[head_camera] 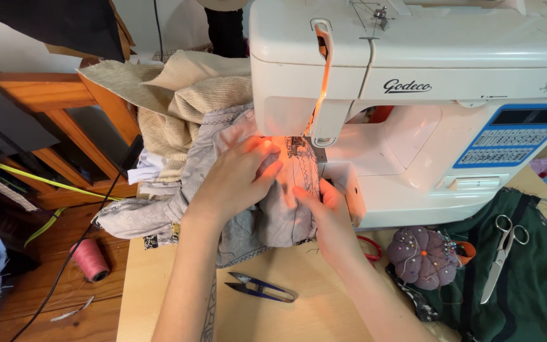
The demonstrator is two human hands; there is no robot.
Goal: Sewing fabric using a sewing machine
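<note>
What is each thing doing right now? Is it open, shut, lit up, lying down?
Sewing machine: its work light is on.
Grey fabric: bunched under the needle, pressed flat by both hands.
Left hand: flat on the fabric, holding nothing.
Right hand: flat on the fabric beside the needle.
Thread snips: blades open, lying on the table.
Scissors: shut, lying on green cloth.
Pincushion: stuck full of pins.
Pink thread spool: lying on its side.

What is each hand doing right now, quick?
Left hand: open, pressed flat on the grey fabric by the sewing machine needle.
Right hand: open, fingers resting on the same fabric, holding nothing.
</note>
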